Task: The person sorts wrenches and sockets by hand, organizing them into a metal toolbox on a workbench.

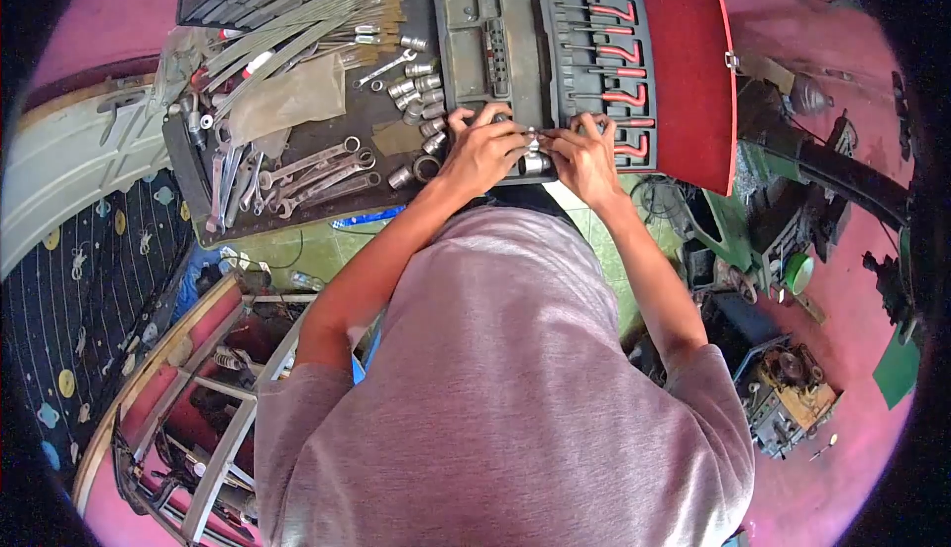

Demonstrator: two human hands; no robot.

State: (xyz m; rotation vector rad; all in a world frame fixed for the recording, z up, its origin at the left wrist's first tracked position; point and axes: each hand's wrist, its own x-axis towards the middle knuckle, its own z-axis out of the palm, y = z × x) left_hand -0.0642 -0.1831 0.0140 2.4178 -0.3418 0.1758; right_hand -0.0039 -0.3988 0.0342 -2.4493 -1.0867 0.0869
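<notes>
My left hand (483, 156) and my right hand (586, 161) meet over the near end of a grey tool tray (461, 61). Between their fingertips is a small shiny socket (533, 139), partly covered by the fingers. Just below it, a larger chrome socket (535, 164) sits in the tray's near end. My left hand's fingers are bent over the tray. Those of my right hand are closed in a pinch, beside a rack of red-handled tools (626, 97). A dark socket rail (495, 56) lies farther up in the tray.
Loose sockets (407, 88) stand left of the tray, near several combination wrenches (317, 172) and a bundle of thin rods (297, 37). A red metal case lid (688, 61) rises on the right. Metal frames (213, 448) and machine parts (792, 388) flank my body.
</notes>
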